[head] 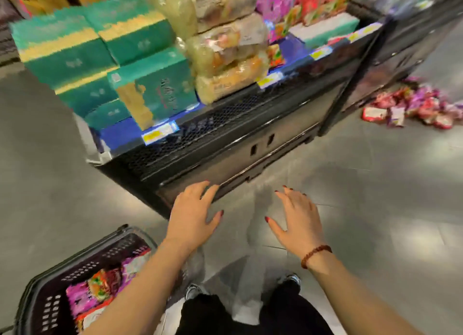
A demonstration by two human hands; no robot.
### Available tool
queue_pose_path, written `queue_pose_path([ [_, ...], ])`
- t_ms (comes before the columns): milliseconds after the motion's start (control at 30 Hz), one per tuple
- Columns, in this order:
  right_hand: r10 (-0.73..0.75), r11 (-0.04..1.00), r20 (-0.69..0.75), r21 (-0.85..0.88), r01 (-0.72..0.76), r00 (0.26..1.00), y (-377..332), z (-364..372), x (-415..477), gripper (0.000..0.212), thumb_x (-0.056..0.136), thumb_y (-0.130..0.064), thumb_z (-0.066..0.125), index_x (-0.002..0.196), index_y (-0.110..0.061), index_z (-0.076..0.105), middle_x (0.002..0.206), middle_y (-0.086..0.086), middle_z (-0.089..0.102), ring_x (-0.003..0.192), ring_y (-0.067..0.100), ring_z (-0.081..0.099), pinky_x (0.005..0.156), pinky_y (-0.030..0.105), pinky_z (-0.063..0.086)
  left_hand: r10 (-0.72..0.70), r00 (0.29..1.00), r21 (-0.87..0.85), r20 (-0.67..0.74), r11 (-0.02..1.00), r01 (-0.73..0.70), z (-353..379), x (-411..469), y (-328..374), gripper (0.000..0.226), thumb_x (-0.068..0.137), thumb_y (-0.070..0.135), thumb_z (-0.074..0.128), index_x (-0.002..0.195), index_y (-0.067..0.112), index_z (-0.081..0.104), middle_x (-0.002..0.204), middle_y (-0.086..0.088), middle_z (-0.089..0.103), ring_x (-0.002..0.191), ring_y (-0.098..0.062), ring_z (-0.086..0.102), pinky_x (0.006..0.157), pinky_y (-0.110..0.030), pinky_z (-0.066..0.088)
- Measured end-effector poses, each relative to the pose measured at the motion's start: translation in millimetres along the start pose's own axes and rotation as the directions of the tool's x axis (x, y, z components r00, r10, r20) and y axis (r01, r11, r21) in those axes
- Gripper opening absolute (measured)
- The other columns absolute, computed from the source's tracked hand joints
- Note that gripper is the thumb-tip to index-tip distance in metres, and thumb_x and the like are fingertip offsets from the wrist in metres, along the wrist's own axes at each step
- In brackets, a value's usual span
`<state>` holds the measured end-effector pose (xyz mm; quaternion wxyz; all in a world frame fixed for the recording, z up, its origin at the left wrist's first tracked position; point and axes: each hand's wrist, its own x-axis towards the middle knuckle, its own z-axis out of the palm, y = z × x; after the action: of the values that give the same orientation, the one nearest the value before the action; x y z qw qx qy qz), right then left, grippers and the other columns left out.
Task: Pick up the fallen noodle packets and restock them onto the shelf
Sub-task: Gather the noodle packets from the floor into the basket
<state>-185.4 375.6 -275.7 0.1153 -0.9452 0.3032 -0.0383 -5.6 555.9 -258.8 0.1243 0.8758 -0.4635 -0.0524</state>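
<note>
Position at the shelf [250, 144], pickup not begun.
Basket [32, 292], part-filled, sat left of the shelf; left hand [194, 214] and right hand [298, 220] hovered at its base, fingers spread, holding nothing; fallen noodle packets [413, 106] lay heaped on the floor past its right end, nearer the right hand.

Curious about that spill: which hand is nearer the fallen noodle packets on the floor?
Right. The right hand is below-left of the noodle packet pile; the left hand is farther left, by the shelf base.
</note>
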Motion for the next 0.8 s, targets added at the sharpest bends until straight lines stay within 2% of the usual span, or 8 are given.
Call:
queue_pose_path([
  [100, 0.121, 0.992, -0.039, 0.035, -0.120, 0.992, 81.1, -22.9, -18.3, 0.059, 0.082, -0.048, 0.063, 0.130, -0.016, 0.056, 0.138, 0.009, 0.053, 0.124, 0.032, 0.052, 0.105, 0.046, 0.040, 0.076, 0.997, -0.013, -0.005, 0.997, -0.076, 16.6, 43.1, 79.0, 0.057, 0.078, 0.039, 0.071, 0.126, 0.010, 0.061, 0.125, -0.014, 0.060, 0.112, -0.035, 0.057, 0.088, -0.043, 0.052],
  [200, 0.246, 0.968, -0.053, 0.068, -0.242, 0.968, 155.4, -47.4, -36.3, 0.060, 0.084, -0.045, 0.065, 0.135, -0.016, 0.052, 0.144, 0.008, 0.047, 0.131, 0.029, 0.044, 0.111, 0.041, 0.030, 0.166, 0.986, -0.038, 0.004, 0.985, -0.165, 36.4, 80.2, 157.1, 0.058, 0.078, 0.038, 0.074, 0.128, 0.011, 0.060, 0.128, -0.012, 0.059, 0.117, -0.032, 0.055, 0.093, -0.042, 0.050],
  [300, 0.359, 0.933, -0.160, 0.097, -0.347, 0.920, 219.6, -66.5, -51.9, 0.056, 0.080, -0.044, 0.063, 0.126, -0.013, 0.059, 0.133, 0.010, 0.056, 0.119, 0.031, 0.054, 0.103, 0.037, 0.035, 0.284, 0.959, -0.031, 0.021, 0.959, -0.283, 52.7, 112.8, 226.3, 0.058, 0.080, 0.040, 0.072, 0.130, 0.014, 0.058, 0.129, -0.009, 0.059, 0.119, -0.030, 0.054, 0.094, -0.041, 0.049],
  [400, 0.428, 0.904, -0.222, 0.118, -0.411, 0.876, 269.4, -82.4, -62.8, 0.059, 0.077, -0.050, 0.050, 0.120, -0.012, 0.061, 0.127, 0.011, 0.060, 0.111, 0.033, 0.058, 0.096, 0.033, 0.029, 0.370, 0.927, -0.006, 0.058, 0.929, -0.371, 65.9, 143.8, 284.1, 0.059, 0.083, 0.046, 0.067, 0.135, 0.019, 0.054, 0.135, -0.007, 0.055, 0.125, -0.026, 0.050, 0.100, -0.040, 0.045],
  [533, 0.535, 0.845, -0.241, 0.141, -0.516, 0.810, 324.1, -101.0, -65.1, 0.056, 0.078, -0.044, 0.065, 0.126, -0.015, 0.058, 0.135, 0.010, 0.055, 0.120, 0.030, 0.052, 0.104, 0.040, 0.036, 0.463, 0.879, -0.026, 0.114, 0.886, -0.463, 82.1, 189.7, 351.4, 0.063, 0.086, 0.047, 0.064, 0.141, 0.022, 0.047, 0.143, -0.005, 0.048, 0.132, -0.025, 0.042, 0.106, -0.039, 0.038],
  [633, 0.580, 0.814, -0.260, 0.150, -0.561, 0.772, 363.3, -112.4, -57.4, 0.058, 0.080, -0.045, 0.062, 0.129, -0.015, 0.056, 0.137, 0.008, 0.053, 0.123, 0.026, 0.047, 0.106, 0.042, 0.035, 0.526, 0.843, -0.033, 0.113, 0.850, -0.526, 94.1, 228.7, 392.2, 0.063, 0.086, 0.043, 0.066, 0.141, 0.020, 0.048, 0.143, -0.007, 0.048, 0.130, -0.026, 0.044, 0.104, -0.039, 0.040],
  [733, 0.626, 0.780, -0.224, 0.159, -0.606, 0.747, 415.6, -124.8, -37.8, 0.058, 0.084, -0.041, 0.066, 0.134, -0.016, 0.052, 0.142, 0.008, 0.049, 0.127, 0.028, 0.045, 0.109, 0.043, 0.032, 0.584, 0.806, -0.067, 0.099, 0.812, -0.580, 113.5, 278.4, 434.9, 0.060, 0.085, 0.040, 0.068, 0.137, 0.016, 0.053, 0.137, -0.011, 0.053, 0.124, -0.030, 0.049, 0.100, -0.041, 0.043],
  [800, 0.635, 0.771, -0.242, 0.137, -0.622, 0.734, 456.7, -132.3, -15.7, 0.057, 0.083, -0.041, 0.065, 0.133, -0.016, 0.053, 0.140, 0.008, 0.051, 0.125, 0.029, 0.047, 0.107, 0.045, 0.034, 0.613, 0.786, -0.074, 0.086, 0.790, -0.608, 128.9, 318.4, 462.7, 0.059, 0.084, 0.042, 0.065, 0.136, 0.015, 0.055, 0.134, -0.012, 0.056, 0.120, -0.031, 0.053, 0.098, -0.041, 0.045],
])
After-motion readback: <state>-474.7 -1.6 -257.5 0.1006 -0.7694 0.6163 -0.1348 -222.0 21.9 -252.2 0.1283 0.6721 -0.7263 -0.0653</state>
